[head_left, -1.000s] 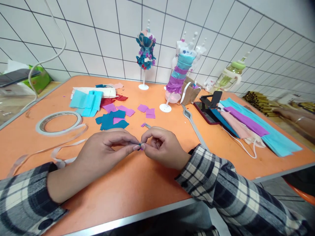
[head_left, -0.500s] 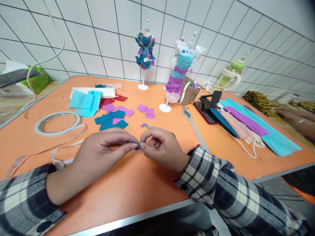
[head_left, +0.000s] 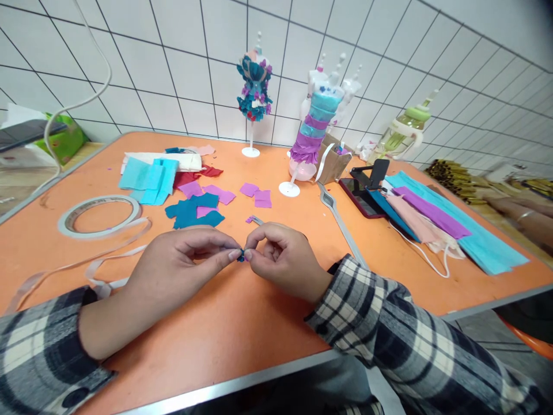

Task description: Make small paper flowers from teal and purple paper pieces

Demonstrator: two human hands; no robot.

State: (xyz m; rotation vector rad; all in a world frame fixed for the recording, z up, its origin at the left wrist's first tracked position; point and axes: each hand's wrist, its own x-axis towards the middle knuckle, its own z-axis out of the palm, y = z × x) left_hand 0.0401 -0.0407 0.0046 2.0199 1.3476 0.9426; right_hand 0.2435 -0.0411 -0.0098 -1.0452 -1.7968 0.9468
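Observation:
My left hand (head_left: 179, 265) and my right hand (head_left: 285, 259) meet over the orange table (head_left: 224, 328), fingertips pinched together on a tiny rolled scrap of teal and purple paper (head_left: 241, 257). Most of the scrap is hidden by my fingers. Just beyond them lie teal paper squares (head_left: 194, 211) and purple paper squares (head_left: 257, 195). A small metal tool (head_left: 256, 219) lies right behind my right hand.
A tape roll (head_left: 99, 215) with a loose strip trails at the left. Two small mannequins, one dressed in teal pieces (head_left: 254, 86) and one in blue and purple bands (head_left: 311, 129), stand at the back. A phone on a stand (head_left: 367, 184) and crepe paper sheets (head_left: 449, 222) lie to the right.
My fingertips have shifted slightly on the paper scrap, working it between them. Both hands stay in the same spot.

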